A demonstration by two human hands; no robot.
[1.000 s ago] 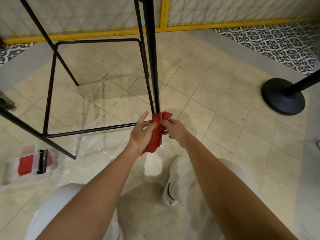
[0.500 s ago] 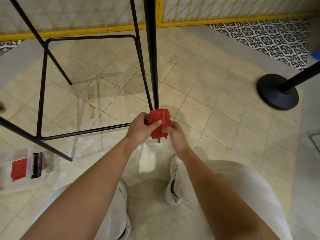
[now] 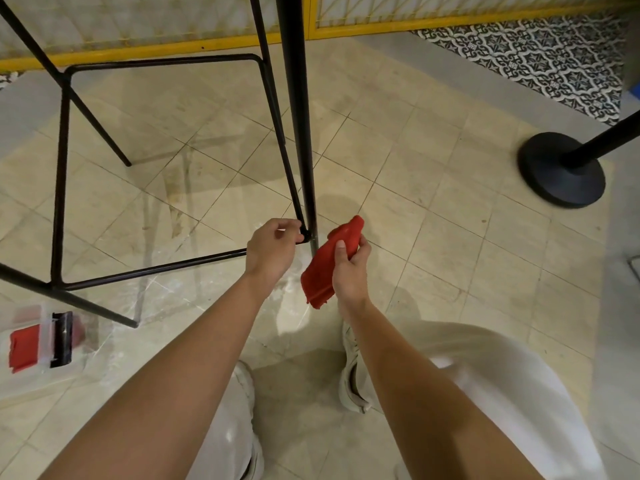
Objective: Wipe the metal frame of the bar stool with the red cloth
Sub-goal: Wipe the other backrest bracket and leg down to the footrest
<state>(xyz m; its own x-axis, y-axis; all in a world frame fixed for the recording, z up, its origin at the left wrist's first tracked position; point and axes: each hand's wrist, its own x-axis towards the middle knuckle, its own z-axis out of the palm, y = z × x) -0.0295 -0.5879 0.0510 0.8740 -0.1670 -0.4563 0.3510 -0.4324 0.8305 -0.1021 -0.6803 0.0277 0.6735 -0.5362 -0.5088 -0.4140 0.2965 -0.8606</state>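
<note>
Red shows first at the far left: something red lies inside a clear plastic box (image 3: 41,341) on the floor, apart from the job. Moving right, the black metal stool frame (image 3: 61,168) stands with its footrest bar (image 3: 156,270) running toward your left hand (image 3: 273,252). That hand's fingers curl at the corner where the bar meets the nearest leg (image 3: 298,140); whether they grip the metal or only touch it can't be told. Just right of that leg and clear of it, your right hand (image 3: 351,271) holds the red cloth (image 3: 317,278), thumb pressed on top and fingers wrapped behind. The cloth's length runs near to far, roughly along the leg. The leg lies to its left, so your right hand looks best placed to bring it across. Far right stands a black post base (image 3: 561,174).
</note>
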